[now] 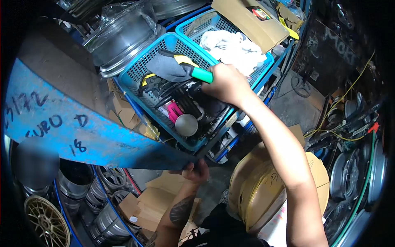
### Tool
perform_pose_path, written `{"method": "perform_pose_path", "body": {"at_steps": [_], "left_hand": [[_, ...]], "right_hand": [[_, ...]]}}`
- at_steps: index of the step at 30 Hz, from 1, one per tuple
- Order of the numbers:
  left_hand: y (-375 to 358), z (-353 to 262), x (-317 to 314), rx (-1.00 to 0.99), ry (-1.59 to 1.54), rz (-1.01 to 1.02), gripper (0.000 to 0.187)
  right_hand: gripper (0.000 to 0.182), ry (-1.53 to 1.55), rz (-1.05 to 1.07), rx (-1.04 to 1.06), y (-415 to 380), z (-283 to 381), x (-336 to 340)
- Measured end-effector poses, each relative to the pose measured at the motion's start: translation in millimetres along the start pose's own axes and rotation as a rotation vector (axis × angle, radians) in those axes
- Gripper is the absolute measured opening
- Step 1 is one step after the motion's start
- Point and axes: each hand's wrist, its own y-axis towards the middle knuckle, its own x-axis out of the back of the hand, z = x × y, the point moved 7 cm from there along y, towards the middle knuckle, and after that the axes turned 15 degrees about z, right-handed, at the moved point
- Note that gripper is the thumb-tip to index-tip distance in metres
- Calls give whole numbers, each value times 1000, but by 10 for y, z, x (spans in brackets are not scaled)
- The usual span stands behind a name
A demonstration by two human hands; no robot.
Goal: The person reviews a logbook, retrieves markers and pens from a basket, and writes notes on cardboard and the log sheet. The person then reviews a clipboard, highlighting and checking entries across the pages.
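My right hand [225, 84] is closed round a tool with a green handle [202, 75], over the front blue basket [170, 39]. Inside that basket lie a grey and yellow glove [168, 68], a pink item [174, 111], a round metal cup [186, 124] and dark tools. The tool's far end is hard to make out among them. Lower down, my left hand [196, 171] has its fingers curled at the lower corner of a large blue panel [103, 131] with black handwriting.
Behind stands a second blue basket [267, 66] with white cloth [234, 47] and a cardboard flap [253, 20]. Wheel rims [123, 39] stand at the upper left, lower left and right. A wrapped round package [263, 189] is at lower right, beside my right arm.
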Motion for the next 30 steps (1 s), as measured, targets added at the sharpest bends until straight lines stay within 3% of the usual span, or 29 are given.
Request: {"method": "perform_pose_path", "body": {"at_steps": [4,5,9,14,17,22,25,30], "left_hand": [[-38,8,4,30,-15,62,60],[-18,6,-3,34,-19,82,61],[8,-13,28,38,11,104,62],[-48,27,-26,-2,-46,20,55],[-82,59,-15,-8,-65,37,52],[-58,44,6,1,-12,52,52],[9,5,-7,-5,-82,105,52],[-275,163,-73,-24,-81,142,51]], "right_hand": [[47,369,83,31,290,173,-78],[41,403,-29,165,289,312,-37],[26,731,354,191,508,561,-89],[22,256,360,29,411,54,340],[25,299,484,18,301,-99,259],[24,-445,397,31,171,231,90],[29,-441,356,27,146,380,21],[44,-167,484,-26,253,113,-49]]}}
